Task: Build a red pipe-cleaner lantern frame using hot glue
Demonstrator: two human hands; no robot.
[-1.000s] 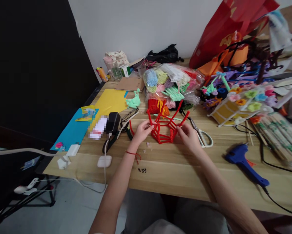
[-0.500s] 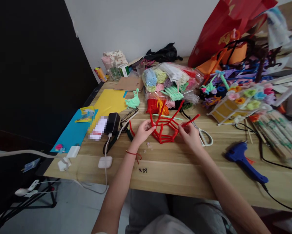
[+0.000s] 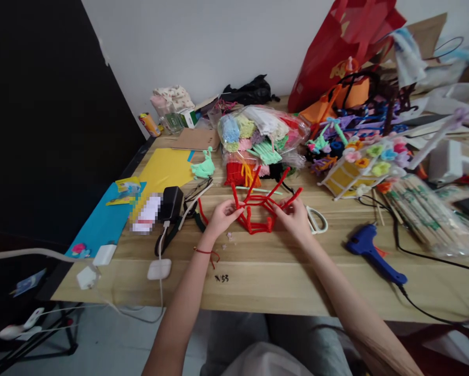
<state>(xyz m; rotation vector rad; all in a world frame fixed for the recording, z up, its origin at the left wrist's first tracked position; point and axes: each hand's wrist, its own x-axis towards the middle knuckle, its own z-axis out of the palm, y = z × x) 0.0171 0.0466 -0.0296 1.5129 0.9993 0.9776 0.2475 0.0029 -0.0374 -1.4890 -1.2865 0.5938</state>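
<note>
Between my hands is a red pipe cleaner frame point(image 3: 260, 228), with a many-sided base and several fuzzy stems rising from its corners. My left hand point(image 3: 225, 216) pinches its left side between thumb and fingers. On the right side, my right hand point(image 3: 295, 218) grips the frame near a stem that slants outward. Just behind the frame lies a pale green pipe cleaner point(image 3: 254, 189). Scissors with white handles point(image 3: 317, 220) lie partly hidden behind my right hand.
A blue glue gun point(image 3: 377, 253) with its cord lies at the right, near bundled wooden sticks point(image 3: 426, 214). Behind stand a bag of coloured pipe cleaners point(image 3: 258, 133) and a yellow flower basket point(image 3: 346, 175). To the left are a black adapter point(image 3: 171, 203) and a white case point(image 3: 159, 269).
The view has swung slightly to the right, so things on the table appear farther left. Both hands still hold the red frame, and its right stem points a little lower-left in view.
</note>
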